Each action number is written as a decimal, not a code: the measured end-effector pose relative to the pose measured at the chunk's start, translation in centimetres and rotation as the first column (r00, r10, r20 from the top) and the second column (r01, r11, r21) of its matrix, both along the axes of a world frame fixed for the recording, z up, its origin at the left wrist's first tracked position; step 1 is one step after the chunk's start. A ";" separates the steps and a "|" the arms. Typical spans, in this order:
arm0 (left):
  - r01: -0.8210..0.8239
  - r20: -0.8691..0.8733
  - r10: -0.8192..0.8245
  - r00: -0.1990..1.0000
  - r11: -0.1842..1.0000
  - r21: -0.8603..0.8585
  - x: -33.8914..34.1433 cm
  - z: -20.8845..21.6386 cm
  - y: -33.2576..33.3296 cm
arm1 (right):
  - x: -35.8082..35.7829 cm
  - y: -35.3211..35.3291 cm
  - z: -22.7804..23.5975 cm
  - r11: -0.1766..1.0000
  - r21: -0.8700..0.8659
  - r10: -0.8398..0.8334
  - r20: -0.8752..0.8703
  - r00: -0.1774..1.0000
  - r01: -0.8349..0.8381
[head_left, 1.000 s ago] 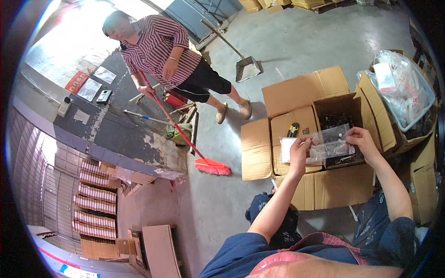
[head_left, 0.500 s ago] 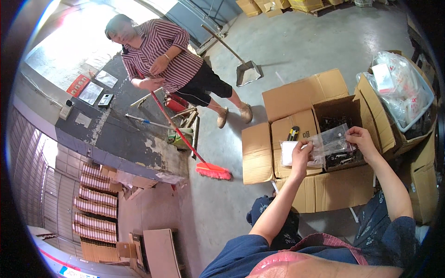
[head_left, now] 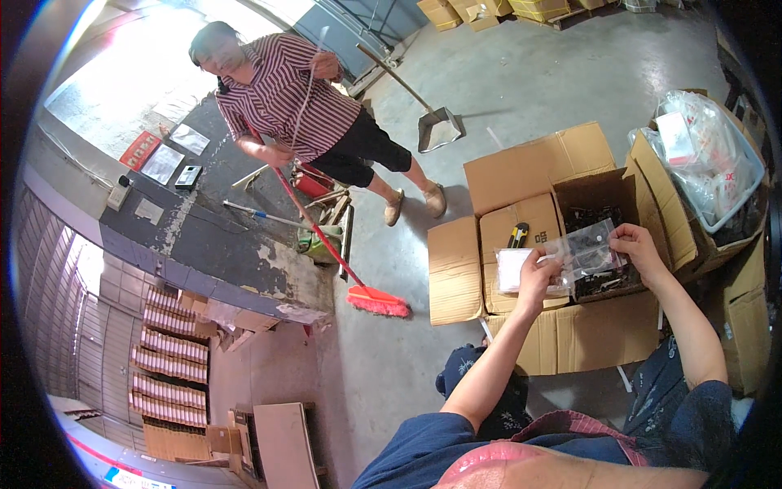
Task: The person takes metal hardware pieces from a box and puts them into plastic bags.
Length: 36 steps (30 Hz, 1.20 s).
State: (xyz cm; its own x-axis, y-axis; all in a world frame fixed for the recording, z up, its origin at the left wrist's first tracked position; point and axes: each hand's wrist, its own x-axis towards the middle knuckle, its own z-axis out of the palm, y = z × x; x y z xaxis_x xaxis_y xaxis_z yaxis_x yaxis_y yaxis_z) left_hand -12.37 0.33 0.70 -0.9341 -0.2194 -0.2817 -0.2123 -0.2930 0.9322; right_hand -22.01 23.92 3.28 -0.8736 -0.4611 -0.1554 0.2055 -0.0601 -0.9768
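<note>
Between my two hands a clear plastic zip bag (head_left: 588, 247) is stretched above an open cardboard box (head_left: 586, 186). My left hand (head_left: 538, 281) pinches the bag's left end, beside a stack of white cards or packets (head_left: 511, 270) in clear wrapping. The bag's right end is pinched by my right hand (head_left: 639, 251), over the box's open half. Small black parts (head_left: 603, 283) lie inside that half, partly hidden by the bag and my hand. On the closed carton half rests a yellow-and-black utility knife (head_left: 518, 235), just beyond my left hand.
At the right, a blue-white plastic basket (head_left: 749, 183) with clear bags sits in another carton. A co-worker (head_left: 285, 98) stands across the floor, with a red broom (head_left: 376, 301) and a long-handled dustpan (head_left: 440, 129) nearby. Stacked cartons (head_left: 171, 359) stand at lower left.
The co-worker has raised one hand, which now holds up a thin pale strip. My hands stay on the bag, with only slight movement.
</note>
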 end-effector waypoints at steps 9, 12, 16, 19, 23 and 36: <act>0.009 -0.018 -0.008 1.000 0.999 0.040 0.1 0.1 0.1 | 0.0 -0.1 -0.2 1.000 -0.013 0.021 0.011 1.000 -0.020; 0.012 -0.022 -0.011 1.000 0.999 0.039 0.2 0.3 0.2 | -0.2 -0.2 -0.7 1.000 0.010 0.002 -0.018 1.000 -0.002; 0.026 -0.015 -0.026 1.000 0.999 0.021 0.2 0.6 0.3 | -0.2 0.0 -0.8 1.000 0.013 0.016 -0.005 1.000 -0.016; 0.015 -0.028 -0.015 1.000 0.999 0.028 0.2 0.8 0.5 | -0.1 0.0 -0.5 1.000 0.014 0.023 -0.006 1.000 -0.023; 0.014 -0.024 -0.013 1.000 1.000 0.024 0.2 0.8 0.4 | -0.2 0.0 -0.5 0.999 0.019 0.034 0.001 0.999 -0.034; 0.025 -0.011 -0.025 1.000 1.000 0.003 0.3 0.9 0.5 | -0.1 -0.1 -0.6 0.999 0.038 0.012 -0.006 1.000 -0.012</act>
State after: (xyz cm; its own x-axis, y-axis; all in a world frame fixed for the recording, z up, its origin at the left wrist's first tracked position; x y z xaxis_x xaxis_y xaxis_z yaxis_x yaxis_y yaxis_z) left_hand -12.09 0.80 1.63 -0.9422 -0.1952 -0.2723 -0.2097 -0.2902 0.9337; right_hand -22.13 23.77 2.67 -0.8692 -0.4652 -0.1674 0.1998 -0.0208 -0.9796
